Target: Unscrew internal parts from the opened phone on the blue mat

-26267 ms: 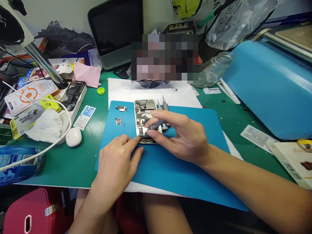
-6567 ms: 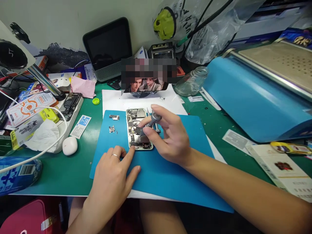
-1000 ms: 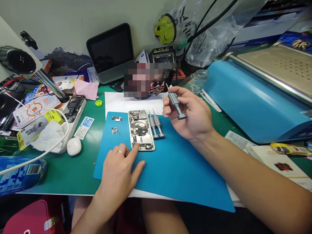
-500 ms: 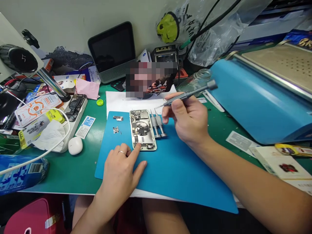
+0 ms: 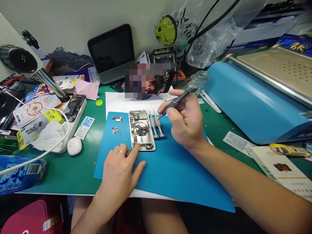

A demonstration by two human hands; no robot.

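Phone (image 5: 145, 137) lies flat on the blue mat (image 5: 180, 175), insides exposed, long side running away from the person. Left hand (image 5: 120, 170), ring on one finger, has its index fingertip on the phone's near end, left of middle; other fingers loosely curled, thumb out over the mat. Nothing gripped on that side, just fingertip contact.

Right hand (image 5: 187, 122) is raised right of the phone, grasping a dark screwdriver (image 5: 175, 105) between thumb and fingers, pen style. Shaft slants, tip down and left, clear of the phone. Tip sits by the upper part of two grey screwdrivers (image 5: 159, 126) lying side by side just right of the phone; can't tell if it touches one.

Left of the phone on the mat: a small metal part (image 5: 117, 119), a second small bracket (image 5: 115, 130) nearer the person, and a tiny piece (image 5: 119, 133) beside that one, too small to identify.

White paper (image 5: 117, 103) shows under the mat's far edge. Left of the mat on the green table (image 5: 65, 177): white earbud case (image 5: 74, 146), blue-and-grey card (image 5: 84, 127), lime cap (image 5: 99, 103). Glass jar (image 5: 198, 80) beyond the right hand.
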